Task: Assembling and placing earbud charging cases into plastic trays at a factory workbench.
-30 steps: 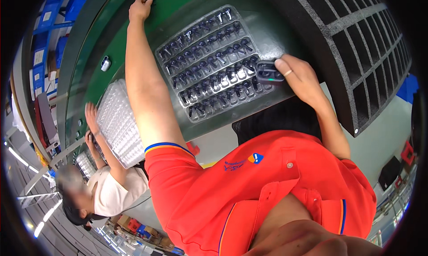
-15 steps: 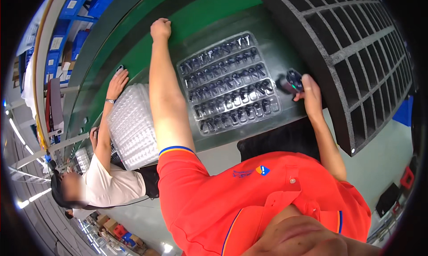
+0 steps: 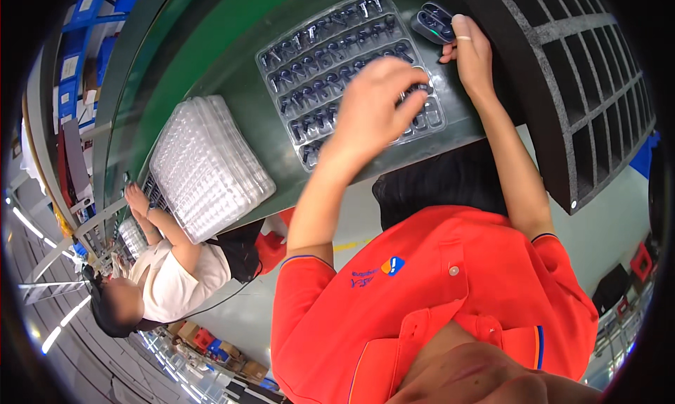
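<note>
My right hand (image 3: 472,56) grips a dark earbud charging case (image 3: 434,24) by its side, beyond the right edge of the tray. The case's lid is up, dark shapes sit inside it, and a small green light glows at its front. Over the right part of the clear plastic tray (image 3: 287,133) is my left hand (image 3: 383,105), slightly blurred, its fingers curled toward the thumb. Something dark shows between thumb and fingers, but whether it is held or lies in the tray is unclear. Rows of dark stemmed earbuds (image 3: 316,91) fill much of the tray; my hand hides some.
A stack of clear empty trays (image 3: 204,168) stands left on the green work surface (image 3: 242,116). At right rises a black foam rack with compartments (image 3: 562,87). A co-worker in a white top (image 3: 179,267) works further left, hands together. A dark seat (image 3: 439,182) stands below the table edge.
My left hand has come back from the far green belt to the tray. The case in my right hand has shifted up in view. The co-worker's hand has left the tray stack.
</note>
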A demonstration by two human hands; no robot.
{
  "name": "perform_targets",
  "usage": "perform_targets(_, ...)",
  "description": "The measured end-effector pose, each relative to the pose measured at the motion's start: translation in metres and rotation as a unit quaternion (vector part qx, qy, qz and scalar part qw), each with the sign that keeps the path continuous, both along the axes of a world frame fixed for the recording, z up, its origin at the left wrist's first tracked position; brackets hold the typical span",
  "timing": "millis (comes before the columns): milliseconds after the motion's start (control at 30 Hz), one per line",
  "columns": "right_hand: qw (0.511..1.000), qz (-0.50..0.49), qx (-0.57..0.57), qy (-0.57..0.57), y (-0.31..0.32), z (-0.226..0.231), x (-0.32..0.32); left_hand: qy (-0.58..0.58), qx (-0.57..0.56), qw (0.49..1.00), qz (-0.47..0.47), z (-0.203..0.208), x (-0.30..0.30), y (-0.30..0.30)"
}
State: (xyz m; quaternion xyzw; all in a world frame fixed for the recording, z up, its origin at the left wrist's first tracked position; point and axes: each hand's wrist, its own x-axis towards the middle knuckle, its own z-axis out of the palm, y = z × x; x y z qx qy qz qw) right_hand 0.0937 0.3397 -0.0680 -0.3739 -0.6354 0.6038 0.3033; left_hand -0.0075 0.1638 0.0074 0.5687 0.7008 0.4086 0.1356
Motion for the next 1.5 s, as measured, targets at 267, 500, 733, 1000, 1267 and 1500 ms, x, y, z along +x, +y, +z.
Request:
perform_targets(267,0.998,0.007,-0.035,0.044,-0.008,-0.005,0.013,0.129,0.036,0.991,0.026,-0.046,0.047,-0.011)
perform_targets(500,0.992,0.0,-0.094,0.08,-0.03,0.004,0.046,0.058,0.034,0.995,0.069,-0.027,0.037,-0.015)
perform_targets(733,0.991,0.068,-0.045,0.11,-0.043,0.04,0.036,-0.331,-0.022,0.941,-0.07,0.018,-0.015,0.032)
perform_targets(1000,0.871,0.214,0.434,-0.088,-0.036,0.039,0.001,-0.265,0.032,0.94,0.212,-0.006,-0.225,0.07)
perform_targets(1267,0.845,0.289,0.432,-0.125,-0.036,0.03,-0.007,-0.152,0.012,0.895,0.42,-0.082,-0.334,0.077)
perform_targets(1500,0.853,0.295,0.419,-0.097,-0.038,0.029,-0.008,-0.135,0.082,0.856,0.493,-0.11,-0.37,0.061)
